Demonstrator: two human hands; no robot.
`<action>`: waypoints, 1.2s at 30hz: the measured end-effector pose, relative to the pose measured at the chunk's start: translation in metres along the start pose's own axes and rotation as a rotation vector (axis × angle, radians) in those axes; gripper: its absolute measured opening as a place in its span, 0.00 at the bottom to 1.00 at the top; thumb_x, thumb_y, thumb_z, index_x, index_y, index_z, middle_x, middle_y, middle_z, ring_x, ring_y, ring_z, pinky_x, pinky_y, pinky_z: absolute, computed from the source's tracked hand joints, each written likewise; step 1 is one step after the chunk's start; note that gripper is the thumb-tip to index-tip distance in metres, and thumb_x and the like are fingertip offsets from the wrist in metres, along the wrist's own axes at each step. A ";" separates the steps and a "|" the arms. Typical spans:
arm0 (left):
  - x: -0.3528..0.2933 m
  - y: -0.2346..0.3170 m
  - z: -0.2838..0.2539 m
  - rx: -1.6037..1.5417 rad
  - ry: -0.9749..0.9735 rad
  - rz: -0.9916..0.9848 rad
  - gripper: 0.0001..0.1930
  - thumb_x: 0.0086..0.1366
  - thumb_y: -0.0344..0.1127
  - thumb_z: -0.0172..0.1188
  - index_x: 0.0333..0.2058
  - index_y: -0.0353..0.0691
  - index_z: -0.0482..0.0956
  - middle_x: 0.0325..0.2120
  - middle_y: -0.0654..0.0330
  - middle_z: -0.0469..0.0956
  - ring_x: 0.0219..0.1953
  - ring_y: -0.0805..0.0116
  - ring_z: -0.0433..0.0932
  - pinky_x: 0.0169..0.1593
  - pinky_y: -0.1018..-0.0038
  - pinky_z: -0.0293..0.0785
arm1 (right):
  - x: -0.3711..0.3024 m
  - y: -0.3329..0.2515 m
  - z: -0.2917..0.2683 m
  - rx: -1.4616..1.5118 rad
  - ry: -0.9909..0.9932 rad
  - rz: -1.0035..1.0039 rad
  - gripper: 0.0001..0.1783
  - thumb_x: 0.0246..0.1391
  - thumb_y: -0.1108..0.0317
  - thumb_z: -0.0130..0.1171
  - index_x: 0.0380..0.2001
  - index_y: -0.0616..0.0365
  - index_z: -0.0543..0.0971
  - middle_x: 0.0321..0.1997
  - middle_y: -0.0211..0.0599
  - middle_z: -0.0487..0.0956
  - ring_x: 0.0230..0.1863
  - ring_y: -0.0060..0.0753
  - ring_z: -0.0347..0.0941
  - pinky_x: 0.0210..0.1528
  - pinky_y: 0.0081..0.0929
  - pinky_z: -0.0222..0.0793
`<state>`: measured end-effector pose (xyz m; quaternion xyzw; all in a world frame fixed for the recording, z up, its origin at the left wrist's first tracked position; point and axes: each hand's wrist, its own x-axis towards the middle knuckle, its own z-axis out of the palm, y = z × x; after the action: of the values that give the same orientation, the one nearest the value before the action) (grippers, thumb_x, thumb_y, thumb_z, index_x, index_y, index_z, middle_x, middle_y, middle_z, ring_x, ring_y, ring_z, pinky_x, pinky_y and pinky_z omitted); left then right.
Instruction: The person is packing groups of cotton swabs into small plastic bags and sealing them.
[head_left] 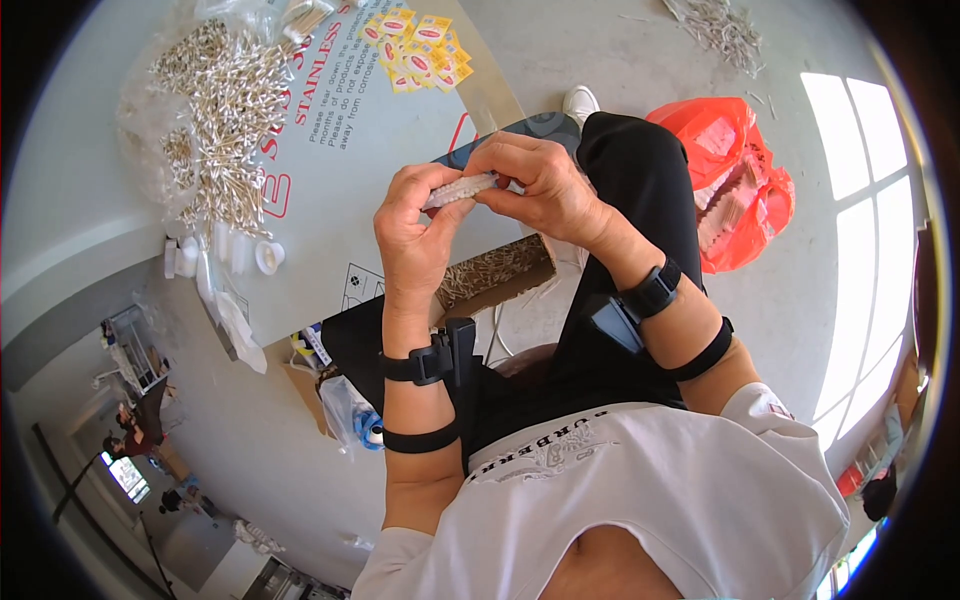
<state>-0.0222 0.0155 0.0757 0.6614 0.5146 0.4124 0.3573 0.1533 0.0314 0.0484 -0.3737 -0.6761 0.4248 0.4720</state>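
Both my hands meet over the near edge of the table, fingers closed on a small whitish packet (462,190) with a bumpy surface; its contents are not clear. My left hand (412,215) pinches its left end between thumb and fingers. At the other end, my right hand (535,185) grips it, its fingers hiding part of the packet. Below the hands sits an open cardboard box (520,285) holding many loose cotton swabs. A big heap of cotton swabs (225,120) lies on the table to the left, partly in clear plastic.
Small yellow-and-white cards (418,55) are spread at the table's far side. An open red plastic bag (745,190) with packets inside stands on the floor at right. Loose swabs (720,35) lie farther back. Small clear containers (235,250) stand by the table's left edge.
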 end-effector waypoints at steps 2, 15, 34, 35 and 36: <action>-0.002 -0.009 0.001 0.020 0.004 0.003 0.10 0.51 0.20 0.66 0.33 0.34 0.78 0.30 0.61 0.77 0.34 0.67 0.75 0.38 0.74 0.72 | -0.001 0.004 0.003 0.015 0.006 -0.023 0.11 0.42 0.77 0.66 0.32 0.61 0.79 0.30 0.39 0.77 0.29 0.37 0.74 0.32 0.29 0.71; -0.004 -0.017 0.002 -0.550 0.013 -0.429 0.09 0.53 0.22 0.68 0.34 0.32 0.81 0.32 0.60 0.81 0.31 0.76 0.76 0.36 0.78 0.74 | -0.003 0.006 0.006 0.029 -0.063 0.058 0.11 0.46 0.79 0.65 0.35 0.61 0.78 0.33 0.33 0.77 0.27 0.24 0.71 0.30 0.21 0.68; -0.006 -0.013 -0.001 -0.354 -0.014 -0.290 0.09 0.52 0.21 0.68 0.33 0.34 0.80 0.33 0.64 0.79 0.33 0.77 0.75 0.38 0.78 0.73 | -0.003 0.008 0.004 -0.011 -0.072 0.079 0.13 0.44 0.79 0.65 0.36 0.60 0.79 0.34 0.32 0.77 0.28 0.25 0.71 0.30 0.21 0.68; -0.007 -0.013 -0.005 -0.196 -0.025 -0.166 0.10 0.52 0.20 0.67 0.34 0.34 0.79 0.34 0.64 0.79 0.33 0.75 0.76 0.38 0.77 0.73 | -0.004 0.006 0.004 -0.010 -0.074 0.082 0.13 0.44 0.79 0.65 0.36 0.60 0.79 0.34 0.32 0.77 0.28 0.25 0.71 0.30 0.21 0.68; -0.008 -0.013 -0.007 -0.039 -0.036 -0.043 0.11 0.51 0.19 0.67 0.34 0.35 0.79 0.35 0.63 0.78 0.34 0.74 0.76 0.38 0.77 0.74 | -0.004 0.004 0.003 -0.022 -0.079 0.087 0.13 0.44 0.79 0.65 0.36 0.60 0.79 0.35 0.32 0.77 0.28 0.24 0.71 0.30 0.21 0.68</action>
<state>-0.0350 0.0103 0.0656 0.6507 0.5140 0.4024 0.3880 0.1517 0.0282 0.0432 -0.3907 -0.6819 0.4519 0.4220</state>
